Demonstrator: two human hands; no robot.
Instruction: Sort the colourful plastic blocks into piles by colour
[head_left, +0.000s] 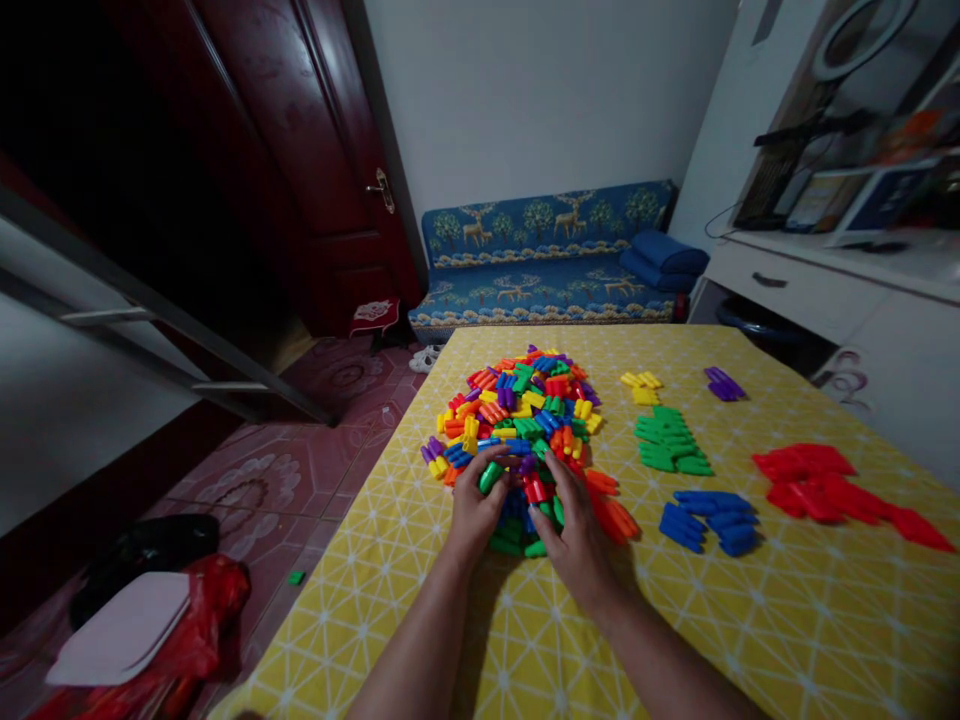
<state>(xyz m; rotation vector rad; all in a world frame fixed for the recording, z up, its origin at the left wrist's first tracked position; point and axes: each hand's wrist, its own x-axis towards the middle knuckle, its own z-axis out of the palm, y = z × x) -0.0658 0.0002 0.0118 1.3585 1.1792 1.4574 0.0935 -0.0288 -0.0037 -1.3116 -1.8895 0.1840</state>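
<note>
A heap of bullet-shaped plastic building blocks (525, 398) in mixed colours lies on the table. My left hand (474, 508) is at the near side of the heap, its fingers curled around a green building block (490, 478). Beside it, my right hand (576, 530) reaches into the same side with thumb and forefinger apart. A red building block (535, 488) lies between the two hands, close to the right fingertips. Under the hands are more green and blue blocks, partly covered. Orange blocks (613, 510) lie just right of the heap, next to my right hand.
Sorted groups lie on the right of the yellow tablecloth (570, 640): yellow blocks (642, 386), purple blocks (724, 384), green blocks (671, 440), blue blocks (711, 522) and red blocks (832, 485). A green block (296, 577) is on the floor. Behind the table stands a blue sofa (525, 290).
</note>
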